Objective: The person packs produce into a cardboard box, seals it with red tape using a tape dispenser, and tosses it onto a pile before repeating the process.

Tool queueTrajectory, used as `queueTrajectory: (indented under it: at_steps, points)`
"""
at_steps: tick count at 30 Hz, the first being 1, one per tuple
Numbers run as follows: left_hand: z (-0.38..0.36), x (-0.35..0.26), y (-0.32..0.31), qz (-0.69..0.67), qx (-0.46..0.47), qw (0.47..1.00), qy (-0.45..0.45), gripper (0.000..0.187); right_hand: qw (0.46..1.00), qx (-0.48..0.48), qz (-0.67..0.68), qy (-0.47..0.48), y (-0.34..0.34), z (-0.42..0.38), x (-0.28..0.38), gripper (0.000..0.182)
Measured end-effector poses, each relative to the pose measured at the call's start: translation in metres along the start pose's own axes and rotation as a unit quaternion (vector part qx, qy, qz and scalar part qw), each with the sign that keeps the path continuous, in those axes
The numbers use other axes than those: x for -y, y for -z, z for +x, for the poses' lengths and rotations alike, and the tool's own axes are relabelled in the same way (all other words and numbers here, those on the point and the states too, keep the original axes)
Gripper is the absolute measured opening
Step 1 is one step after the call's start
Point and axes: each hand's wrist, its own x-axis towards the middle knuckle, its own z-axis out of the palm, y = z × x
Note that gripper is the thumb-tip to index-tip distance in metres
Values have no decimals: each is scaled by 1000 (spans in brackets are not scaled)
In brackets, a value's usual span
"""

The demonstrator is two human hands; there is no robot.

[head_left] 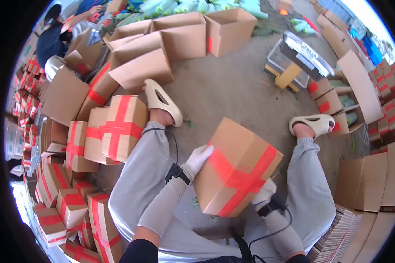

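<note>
A closed cardboard box (232, 136) is held up, tilted, between my knees. Red tape crosses on its side and runs around it. My left hand (200, 158), in a white glove, grips the box at its left edge. On the lower right side, my right hand (266, 191) holds it too, with its fingers partly hidden behind the box. Both wrists carry black straps with cables. Close to my left knee stands another taped box (125, 127), with more taped boxes piled beside and below it.
Open boxes (180, 39) stand in an arc ahead, before a heap of net-wrapped green produce (197, 6). A scale (305, 52) stands ahead right. Flat cardboard (338, 232) is stacked at lower right. Another person (52, 44) sits at upper left.
</note>
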Motion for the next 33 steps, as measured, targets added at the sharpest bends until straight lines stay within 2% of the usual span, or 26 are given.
queueTrajectory:
  at_steps: [2,3,5,6,7,9,11,12,13,14,15,16,17,18,19,21,23,24,25,26,27,28,29,32,33]
  points:
    - [-19,0,12,-197,-7,980,-12,62,996,-31,-73,-51,60,13,70,42]
    - [-20,3,21,-288,-51,952,-92,63,962,-12,-270,-46,105,30,144,42]
    - [-52,-24,39,-386,-97,905,-151,63,970,-141,-126,150,147,50,238,46]
    - [-72,-44,49,-408,-104,891,-170,62,950,-154,-12,271,161,53,297,50]
    - [-95,-67,58,-420,-100,881,-190,62,905,-140,87,391,175,56,356,54]
    - [-145,-117,75,-429,-78,870,-231,61,829,-128,159,521,175,24,436,59]
    - [-183,-160,83,-431,-42,861,-266,61,863,-3,86,498,168,10,467,70]
    - [-196,-174,86,-425,-25,860,-281,61,795,-102,121,586,148,-2,450,68]
    - [-204,-185,84,-414,-19,861,-295,61,767,-102,147,616,115,-22,434,67]
    - [-208,-190,80,-396,-25,862,-316,61,795,-59,101,595,95,-35,431,56]
    - [-216,-192,72,-346,-99,873,-329,55,815,-8,57,576,77,-42,431,46]
    - [-224,-180,54,-233,-233,884,-332,50,859,16,-28,510,58,-30,435,46]
    - [-248,-162,32,29,-447,855,-263,45,880,58,-102,461,28,-24,455,46]
    - [-285,-140,-2,263,-595,753,-99,40,823,105,-96,551,4,-17,471,51]
    - [-316,-123,-34,346,-617,707,7,35,761,132,-99,627,-17,-1,474,56]
    - [-368,-68,-68,244,-419,868,-109,34,685,166,-145,695,-80,1,489,62]
    - [-394,-40,-80,136,-137,949,-250,36,671,81,-171,717,-125,-1,491,65]
    - [-432,-49,-54,165,-179,916,-320,38,657,65,-150,736,-132,1,492,63]
    - [-475,-59,-19,276,-419,800,-330,42,634,56,-130,761,-129,0,490,60]
    - [-516,-66,23,397,-661,596,-224,49,588,55,-86,802,-123,2,495,57]
    - [-539,-65,63,451,-783,417,-96,57,546,48,-43,835,-119,4,497,54]
    - [-546,-54,79,426,-792,433,-68,57,469,-7,-49,882,-118,-3,492,51]
    - [-553,-43,95,400,-799,447,-39,57,443,18,-34,896,-107,-20,489,49]
    - [-547,19,135,317,-796,514,38,58,448,49,-43,892,-96,-44,477,47]
    - [-543,28,145,292,-788,540,60,59,465,44,-73,881,-98,-44,473,48]
